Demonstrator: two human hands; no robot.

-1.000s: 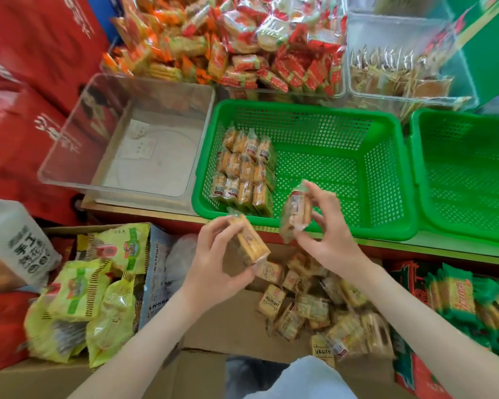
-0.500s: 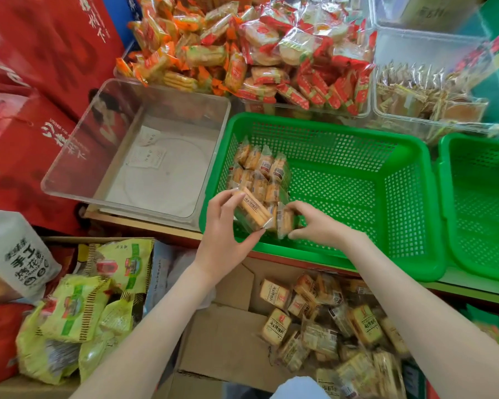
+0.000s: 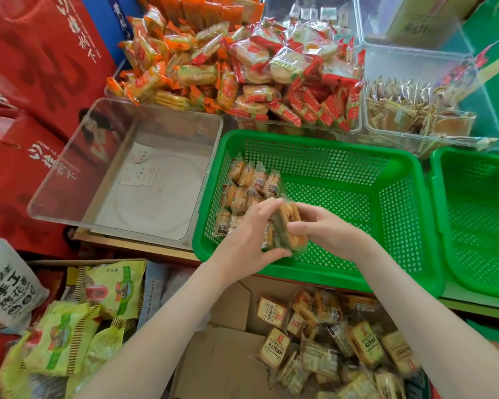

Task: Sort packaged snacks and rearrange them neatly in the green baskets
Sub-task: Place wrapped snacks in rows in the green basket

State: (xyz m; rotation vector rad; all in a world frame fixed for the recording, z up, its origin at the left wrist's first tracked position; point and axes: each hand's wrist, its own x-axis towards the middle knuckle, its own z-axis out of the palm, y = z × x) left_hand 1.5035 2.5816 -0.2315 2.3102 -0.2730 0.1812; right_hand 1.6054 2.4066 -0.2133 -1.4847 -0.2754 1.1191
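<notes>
Pinching from both sides: my left hand (image 3: 242,240) and right hand (image 3: 326,231) curl round clear-wrapped golden biscuit packets (image 3: 288,226), held low inside green perforated plastic basket (image 3: 329,280), touching rows of same packets (image 3: 251,180) at its left end. I see loose packets (image 3: 363,344) in brown cardboard box (image 3: 228,364) below.

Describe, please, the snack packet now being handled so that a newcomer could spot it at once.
Find the green basket at the centre, where rows of clear-wrapped golden biscuit packets fill the left end. At their near right corner is the packet: unlike its neighbours, it alone is held between the left hand and the right hand.
</notes>
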